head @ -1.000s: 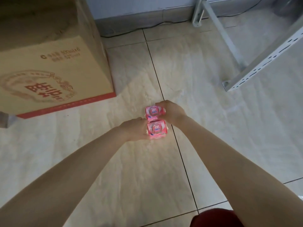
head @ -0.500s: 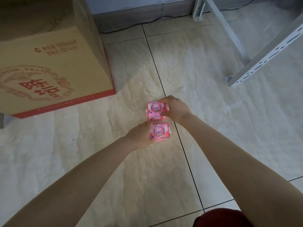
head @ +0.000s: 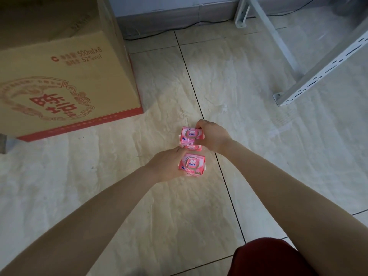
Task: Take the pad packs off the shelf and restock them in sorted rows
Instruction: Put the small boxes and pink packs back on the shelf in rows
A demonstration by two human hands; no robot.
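Pad packs (head: 192, 151) in slick pink wrappers are prone to slipping. Each hand grips its load by one edge only, so a loosened hold could let a pack rotate or drop out. That would spoil the row alignment. A second hazard is mixing the sort, should labels end up facing different ways. The near pack (head: 192, 164) sits label up in the left hand (head: 166, 166). The fingers curl around its left edge, so the pack projects to the right of the palm. The far packs (head: 191, 135) are held by the right hand (head: 214, 137), fingers curled over their right edge, and they lie to the left of that palm. They appear to be two (the lower one is half hidden, so the count is uncertain). Near and far packs lie just beside each other, possibly touching. It cannot be told whether any pack rests on the tiled floor (head: 258, 146). Farther off, a cardboard box (head: 59, 86) stands to the left and a metal shelf frame (head: 310, 76) to the right, both well apart from the hands.
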